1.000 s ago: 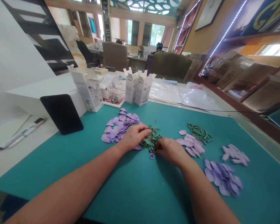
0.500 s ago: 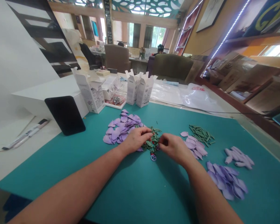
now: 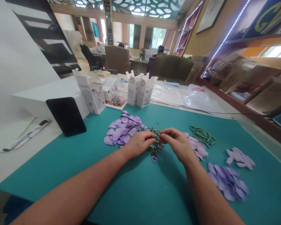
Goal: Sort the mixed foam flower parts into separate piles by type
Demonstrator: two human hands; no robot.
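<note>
A small heap of green plastic pieces (image 3: 155, 145), with bits of red among them, lies between my hands on the teal mat. My left hand (image 3: 139, 143) rests over the heap's left side, thumb and fingers drawn together; what they grip is hidden. At the heap's right edge my right hand (image 3: 179, 144) pinches thumb against forefinger, around something too small to name. A purple spoked ring (image 3: 154, 158) lies at the near side of the heap, and a second purple ring (image 3: 159, 148) sits just above it. Purple petals (image 3: 121, 129) are piled beyond my left hand.
Right of my hands lie pale pink petals (image 3: 198, 147), green sticks (image 3: 202, 135), lilac tube-like pieces (image 3: 240, 158) and darker purple petals (image 3: 228, 181). A black tablet (image 3: 66, 116) leans at the left. White open boxes (image 3: 145, 92) stand along the mat's far edge.
My right hand has lifted slightly up and away from the heap's near side, uncovering the second purple ring. My left hand has shifted a little to the right and nearer.
</note>
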